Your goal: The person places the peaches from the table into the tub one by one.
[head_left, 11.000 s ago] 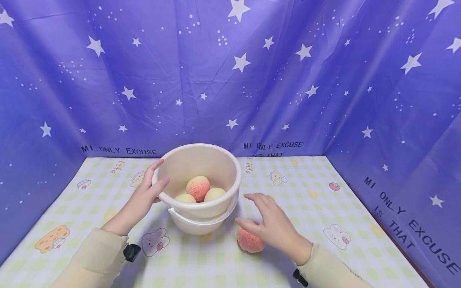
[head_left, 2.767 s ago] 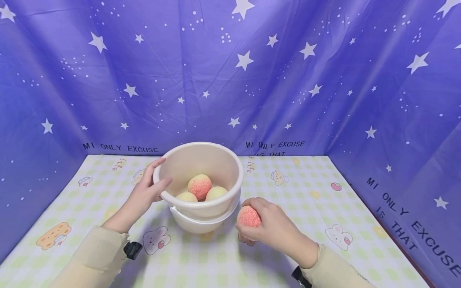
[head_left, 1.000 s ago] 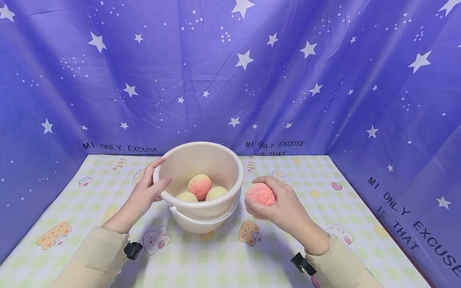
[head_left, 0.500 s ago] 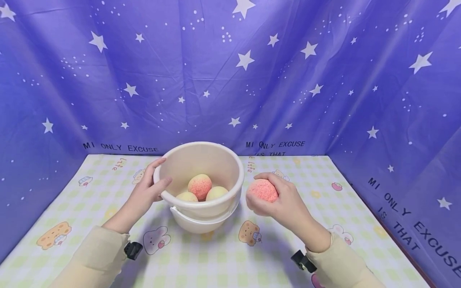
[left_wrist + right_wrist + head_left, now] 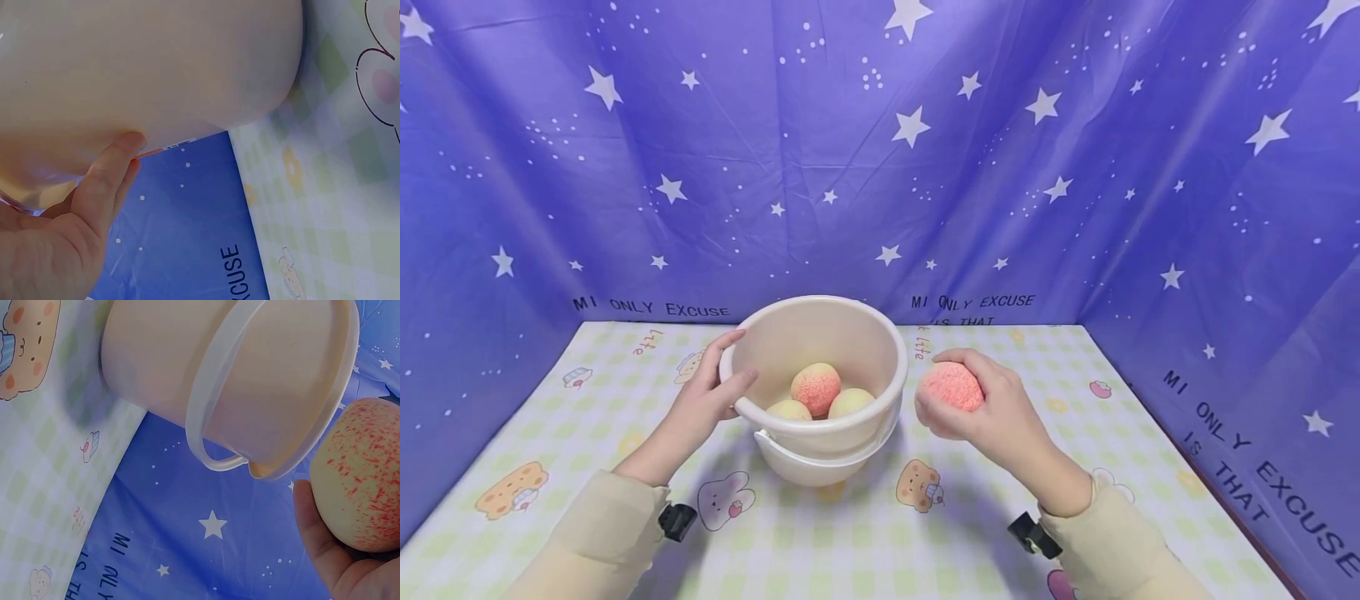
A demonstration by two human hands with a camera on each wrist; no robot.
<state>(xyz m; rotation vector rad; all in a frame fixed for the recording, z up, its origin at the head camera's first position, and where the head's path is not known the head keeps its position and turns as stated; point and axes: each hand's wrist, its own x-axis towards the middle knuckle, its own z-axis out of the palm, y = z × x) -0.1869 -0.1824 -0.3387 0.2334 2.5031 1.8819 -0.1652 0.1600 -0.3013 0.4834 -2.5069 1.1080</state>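
My left hand (image 5: 700, 404) holds the rim of a white plastic bucket (image 5: 820, 333), thumb over the edge and fingers along the outside. In the left wrist view its fingers (image 5: 100, 181) press against the bucket's wall. Inside lie a red-and-yellow peach (image 5: 816, 390) and two pale yellow ones, partly hidden by the near rim. Right of the bucket, my right hand (image 5: 1007, 417) grips another peach (image 5: 953, 387), raised above the table at about rim height. The right wrist view shows this peach's pale side with red flecks, apart from the bucket.
The bucket's white handle (image 5: 820, 461) hangs down on its near side. A checked cloth with cartoon prints covers the table (image 5: 1000, 550). Behind and to both sides hangs a purple curtain (image 5: 820, 150) with white stars.
The right hand, open over the peach on the table at first, has taken hold of it and lifted it up and slightly right. The left hand and bucket have stayed put.
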